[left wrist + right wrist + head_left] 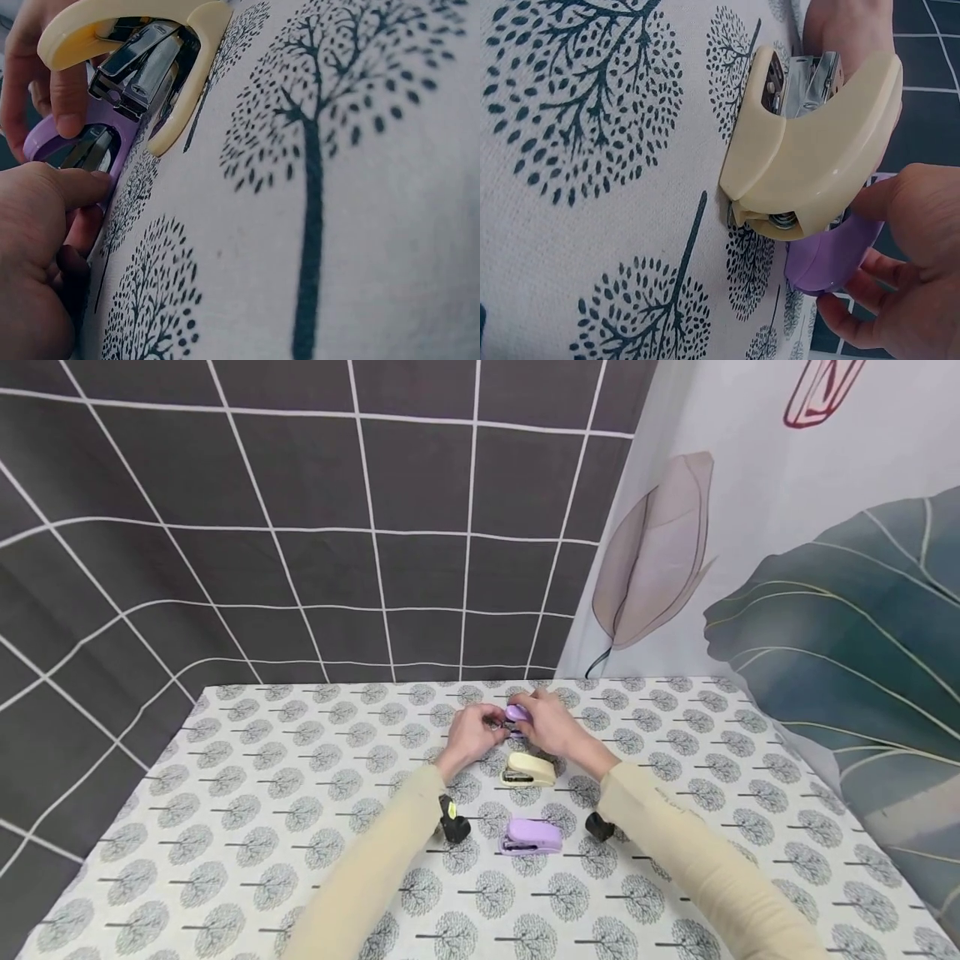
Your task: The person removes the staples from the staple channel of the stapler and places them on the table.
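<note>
Both hands are at a purple stapler (516, 713) near the table's far edge. My left hand (474, 732) pinches its front end with thumb and fingers; the left wrist view shows these fingertips low beside the stapler's base (112, 120). From the other side my right hand (551, 724) holds the rear and top, its fingers curled about the purple body (829, 259) in the right wrist view. Just nearer lies a cream stapler (531, 768), which partly hides the held one in both wrist views. Its metal front points left.
A second purple stapler (532, 835) lies closer to me, between the forearms, in line with the others. The table is covered by a tree-print cloth (262, 827). A dark gridded curtain (300, 568) hangs behind, and a leaf-print curtain (750, 568) at the right.
</note>
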{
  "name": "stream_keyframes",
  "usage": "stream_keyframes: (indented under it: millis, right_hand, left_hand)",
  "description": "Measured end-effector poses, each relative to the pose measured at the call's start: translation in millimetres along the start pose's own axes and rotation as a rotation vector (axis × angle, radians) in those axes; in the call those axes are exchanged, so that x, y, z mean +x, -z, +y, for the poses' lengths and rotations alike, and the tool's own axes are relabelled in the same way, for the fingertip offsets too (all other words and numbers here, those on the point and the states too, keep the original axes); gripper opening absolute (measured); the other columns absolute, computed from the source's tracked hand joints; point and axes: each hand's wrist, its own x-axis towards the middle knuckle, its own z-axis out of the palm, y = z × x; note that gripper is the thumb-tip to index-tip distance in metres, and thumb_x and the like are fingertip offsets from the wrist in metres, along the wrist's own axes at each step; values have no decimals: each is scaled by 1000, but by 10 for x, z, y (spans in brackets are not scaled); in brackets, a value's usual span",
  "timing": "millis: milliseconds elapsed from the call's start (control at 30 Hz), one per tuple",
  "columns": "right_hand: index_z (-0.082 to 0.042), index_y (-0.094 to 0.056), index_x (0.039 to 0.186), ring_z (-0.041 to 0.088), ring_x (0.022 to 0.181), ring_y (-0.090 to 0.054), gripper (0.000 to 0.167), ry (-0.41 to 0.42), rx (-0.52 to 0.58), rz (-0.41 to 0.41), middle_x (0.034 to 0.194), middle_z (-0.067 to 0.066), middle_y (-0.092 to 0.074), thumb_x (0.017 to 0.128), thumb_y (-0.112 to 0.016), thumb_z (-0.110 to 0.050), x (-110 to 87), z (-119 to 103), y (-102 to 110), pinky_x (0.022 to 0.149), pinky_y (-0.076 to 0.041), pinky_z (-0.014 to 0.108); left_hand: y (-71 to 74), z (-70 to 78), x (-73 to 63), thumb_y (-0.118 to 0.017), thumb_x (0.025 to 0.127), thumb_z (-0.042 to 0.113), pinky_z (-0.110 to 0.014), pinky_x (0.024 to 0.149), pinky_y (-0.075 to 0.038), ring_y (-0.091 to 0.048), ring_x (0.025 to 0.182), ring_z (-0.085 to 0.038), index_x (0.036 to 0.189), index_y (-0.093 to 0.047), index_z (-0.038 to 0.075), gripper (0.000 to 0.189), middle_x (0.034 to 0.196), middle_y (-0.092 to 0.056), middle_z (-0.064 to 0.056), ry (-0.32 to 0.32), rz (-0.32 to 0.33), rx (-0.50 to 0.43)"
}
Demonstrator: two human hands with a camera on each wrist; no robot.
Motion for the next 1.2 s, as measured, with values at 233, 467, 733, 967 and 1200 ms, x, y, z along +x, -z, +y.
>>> stream_keyframes:
  millis: [233,467,733,967,1200]
  right_hand:
    - [-5,-63,120,37,86,-57,39,12,-2,44,101,21,-57,83,-70,5,-13,8,-29,74,-53,51]
    - [-6,-61,122,35,87,-56,39,-36,47,-6,102,20,-55,86,-67,7,-17,3,29,75,-53,48]
    - [-6,-53,123,33,86,-56,36,-76,160,-21,98,18,-54,90,-62,5,-52,68,186,72,-53,46]
    - [-3,-49,119,35,91,-64,36,-85,302,18,102,20,-61,88,-59,14,-131,186,227,77,-56,44]
    - [1,-47,122,39,97,-64,34,-148,372,17,106,24,-62,91,-57,12,-230,273,244,81,-56,45]
  left_hand:
    - [-2,27,0,-80,82,10,-31,74,-48,-61,67,-9,106,-74,11,25,101,-72,-2,10,-2,2]
    - [-12,17,-1,-81,80,9,-31,73,-49,-61,68,-9,103,-75,12,24,99,-72,-1,31,-1,-21]
    - [27,33,1,-83,80,12,-33,78,-49,-63,69,-8,100,-76,15,21,98,-72,2,15,27,23]
    - [30,45,-21,-82,82,12,-34,81,-50,-64,72,-7,104,-75,16,24,100,-72,3,25,2,14]
    - [19,39,-27,-82,82,12,-33,82,-50,-64,75,-8,106,-74,15,25,101,-71,3,33,-7,22]
